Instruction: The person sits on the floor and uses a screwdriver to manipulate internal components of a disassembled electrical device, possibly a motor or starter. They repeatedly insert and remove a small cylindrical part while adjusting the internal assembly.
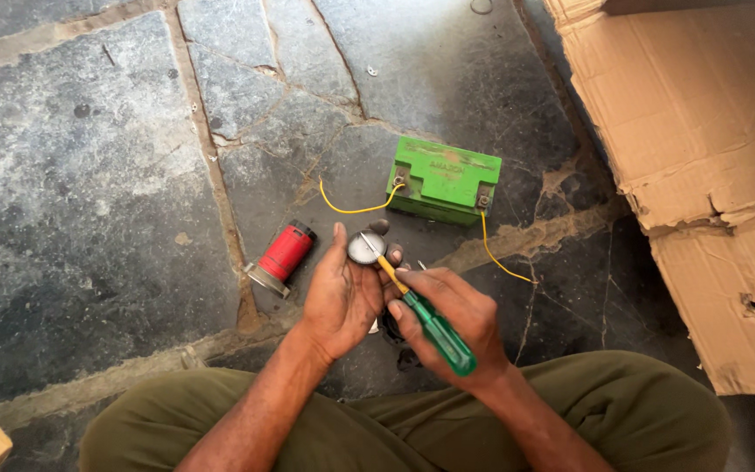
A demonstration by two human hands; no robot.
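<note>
floor: grey stone slabs (89, 192), cracked joints | right: torn cardboard (701, 131)

The floor (89, 201) is dark grey stone, mottled with paler patches and crossed by sandy-tan joints in an irregular pattern. The battery (444, 180) is bright green, with small metal-grey terminals at its near corners. Two thin wires (356, 209) running from it are yellow. The cylinder (281, 257) lying on the floor is red with a black end cap and a dull silver base. The screwdriver (425, 318) has a translucent green handle and a yellow neck. The round part (366, 248) held up is silvery grey. The cardboard (701, 149) at the floor's right edge is plain light brown. The trousers (640, 411) are olive green.
</note>
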